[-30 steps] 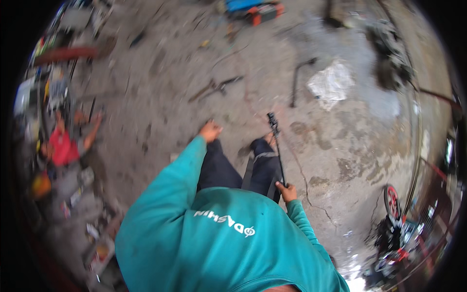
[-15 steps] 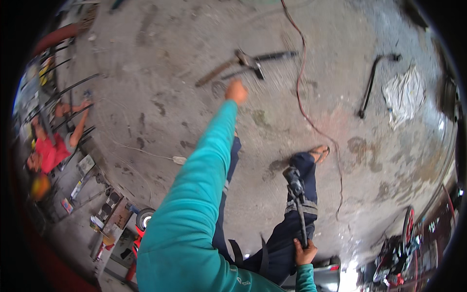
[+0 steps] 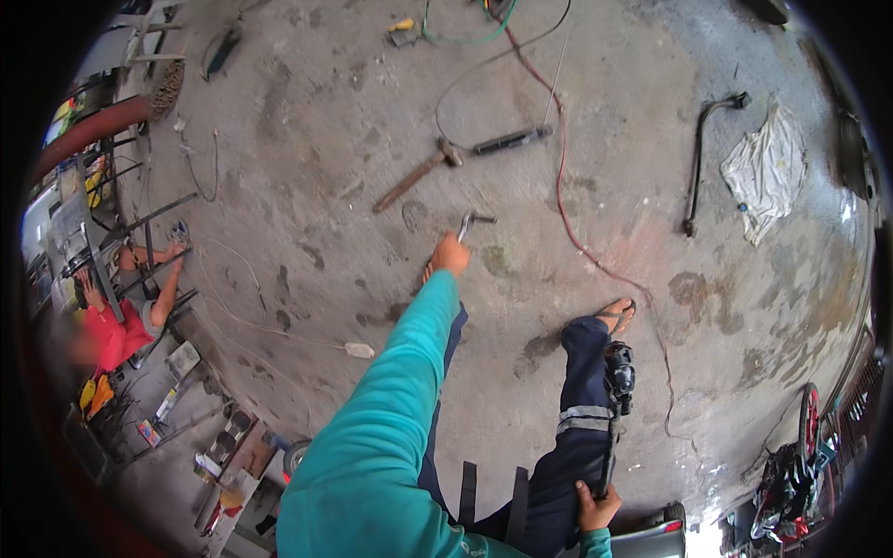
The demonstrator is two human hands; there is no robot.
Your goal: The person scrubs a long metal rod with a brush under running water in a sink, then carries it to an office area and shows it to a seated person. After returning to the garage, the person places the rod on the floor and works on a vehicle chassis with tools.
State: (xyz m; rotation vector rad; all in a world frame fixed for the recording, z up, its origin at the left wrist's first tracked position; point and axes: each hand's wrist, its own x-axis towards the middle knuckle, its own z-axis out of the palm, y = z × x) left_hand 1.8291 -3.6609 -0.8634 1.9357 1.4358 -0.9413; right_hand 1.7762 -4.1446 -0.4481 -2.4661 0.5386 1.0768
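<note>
Your left hand [image 3: 450, 254] is stretched far out over the concrete floor [image 3: 307, 139], fingers curled down onto the near end of a small bent metal wrench [image 3: 470, 223]. The wrench lies just past your knuckles at about 1 o'clock from the hand, and you appear to have it clenched at the handle end, though the fingers hide the exact contact. Your right hand [image 3: 595, 510] is closed around the lower end of a long black tool [image 3: 614, 409], which stands up along your right leg, its bulky head near your knee.

Beyond the wrench, at 12 o'clock, a hammer [image 3: 416, 176] lies on the floor with a dark cylindrical bar [image 3: 511, 140] just to its right. A red cable [image 3: 569, 232] runs down the floor at 2 o'clock. Far out at 2 o'clock lie a long black bent bar [image 3: 698, 158] and a white rag [image 3: 765, 171]. At 9 o'clock another person in a red shirt [image 3: 116, 330] sits among scrap.

Half a second ago your left hand was reaching open toward the hammer and bar; now it is at the small wrench. Your right hand keeps the same hold on the long tool.
</note>
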